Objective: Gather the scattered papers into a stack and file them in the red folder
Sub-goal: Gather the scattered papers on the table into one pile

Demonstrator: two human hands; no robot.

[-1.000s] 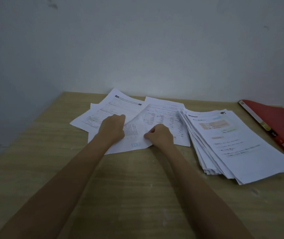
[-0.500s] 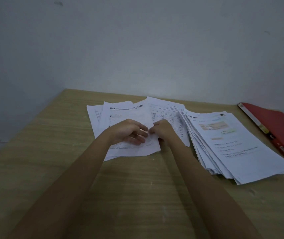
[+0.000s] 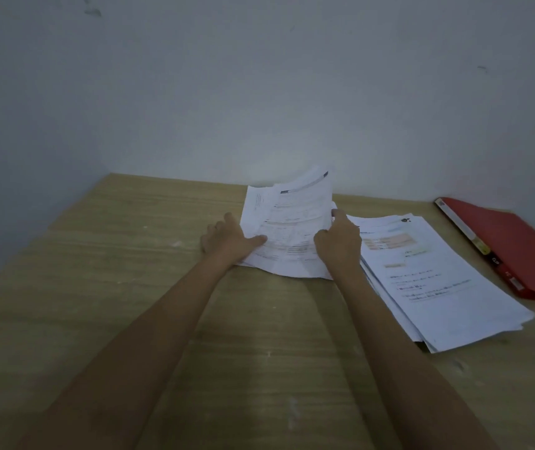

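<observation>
Left hand [image 3: 230,239] and right hand [image 3: 339,243] grip the last loose sheets [image 3: 292,219] beside the stack [image 3: 438,280]; merging and filing in the red folder [image 3: 519,248] remain.

the red folder [image 3: 525,241] is running off the right edge, its near corner getting cut away. print on the held sheets [image 3: 292,222] is smearing into blur. the left hand [image 3: 227,241] is hiding its fingertips behind those sheets. the right hand [image 3: 339,241] is covering the stack [image 3: 438,287] along its left side, and the stack's text is showing too small to read.
</observation>
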